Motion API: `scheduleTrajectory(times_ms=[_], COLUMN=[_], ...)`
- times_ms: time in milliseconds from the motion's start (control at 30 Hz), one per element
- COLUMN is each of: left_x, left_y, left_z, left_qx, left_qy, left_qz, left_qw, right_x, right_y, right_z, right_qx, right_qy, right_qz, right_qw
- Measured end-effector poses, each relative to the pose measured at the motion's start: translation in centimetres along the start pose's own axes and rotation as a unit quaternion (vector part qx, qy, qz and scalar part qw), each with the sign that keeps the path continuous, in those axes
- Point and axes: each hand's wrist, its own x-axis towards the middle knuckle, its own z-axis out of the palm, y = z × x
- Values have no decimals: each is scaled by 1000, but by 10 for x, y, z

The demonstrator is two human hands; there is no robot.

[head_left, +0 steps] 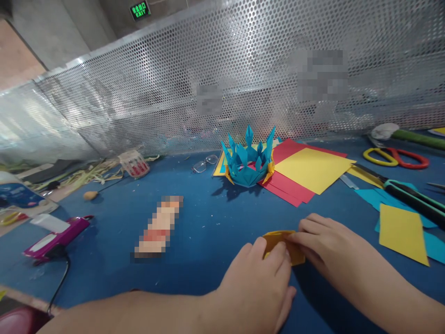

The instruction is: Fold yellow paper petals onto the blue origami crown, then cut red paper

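Blue table (208, 246), hands (259, 278) partly covering folded paper (297, 254)

- Bare left forearm (156, 308): stretched low from the left.
- Bare left hand (257, 280): back upward, fingers (281, 257) bent in a pinch; thumb apparently underneath, partly hidden.
- Bare right forearm (389, 292): slanting from lower right.
- Bare right hand (332, 243): curled, fingertips pointing leftward.

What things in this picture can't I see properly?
All in the head view:
Folded paper: the left hand and right hand cover part of it.
Strip: pixel blocks blur it, so I can't tell what it is.
Container: cut off by the left edge.
Maroon thing: cut off at the bottom left corner.
Red sheets: partly hidden by the yellow sheet.
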Motion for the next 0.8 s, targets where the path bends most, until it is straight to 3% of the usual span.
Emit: scheduleTrajectory(times_ms=[500,800], left_x=[0,-3], left_y=[2,1], left_z=[5,7], left_qx=[-4,-39], left_qy=[26,59], left_qz=[-9,-47], left_qw=[1000,996], right_x=[1,-6], right_y=[-19,-20], right_z=[-1,13], right_qx=[-168,-157], right_qy=[29,65], right_qz=[-64,-93], right_qw=[983,981])
